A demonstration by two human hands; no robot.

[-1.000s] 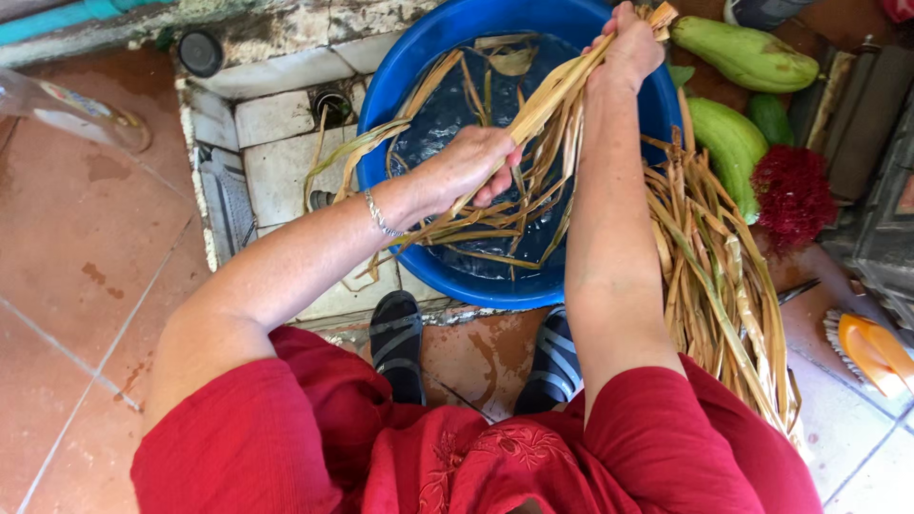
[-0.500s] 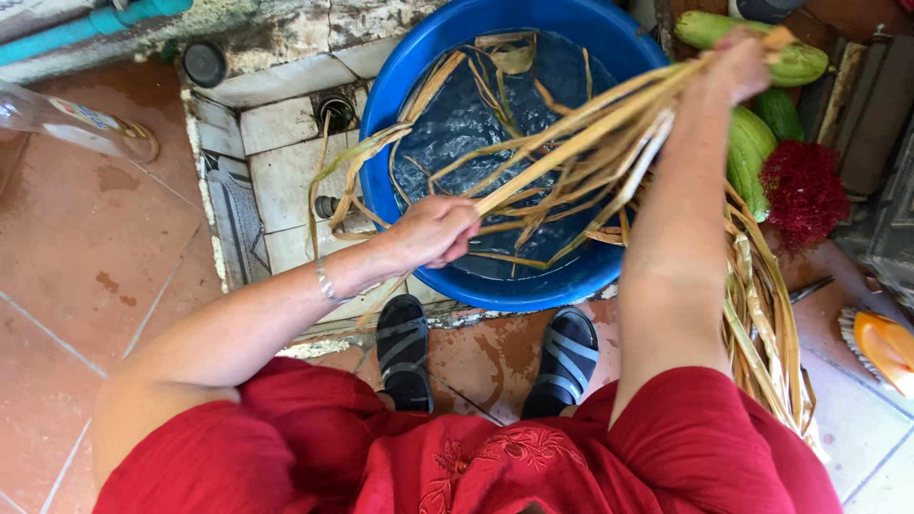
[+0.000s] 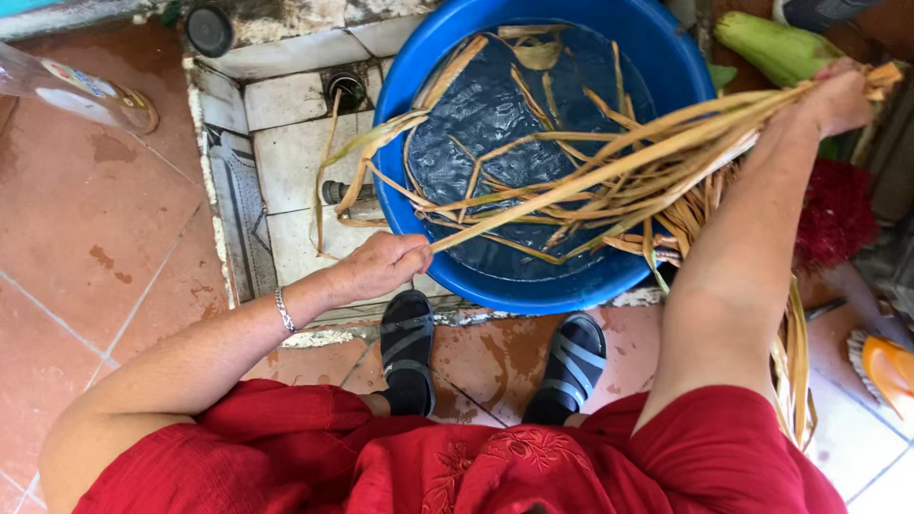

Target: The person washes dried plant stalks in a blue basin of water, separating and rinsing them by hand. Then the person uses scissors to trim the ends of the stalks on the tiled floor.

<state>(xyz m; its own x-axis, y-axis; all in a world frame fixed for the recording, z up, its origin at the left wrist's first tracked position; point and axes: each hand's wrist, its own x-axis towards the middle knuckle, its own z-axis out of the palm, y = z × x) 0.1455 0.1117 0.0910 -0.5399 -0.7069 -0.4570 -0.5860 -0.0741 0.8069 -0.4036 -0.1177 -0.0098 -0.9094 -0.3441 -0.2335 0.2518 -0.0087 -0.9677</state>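
Observation:
A round blue basin (image 3: 514, 286) of water stands on the floor in front of my feet, with several long dry straw-coloured leaf strips floating in it. My right hand (image 3: 838, 95) grips one end of a bundle of dry leaf strips (image 3: 628, 162) at the upper right. My left hand (image 3: 381, 265) pinches the other end of one strip just outside the basin's near left rim. The bundle stretches taut between both hands above the water.
A tiled floor drain (image 3: 345, 88) with a pipe lies left of the basin. A clear plastic bottle (image 3: 76, 90) lies at the far left. Green corn ears (image 3: 776, 48), a red brush (image 3: 838, 214) and more dry strips (image 3: 795, 362) sit at the right.
My left hand has drawn back out of the basin toward me, pulling the strip. My right hand has swung to the right, so the bundle now spans the basin.

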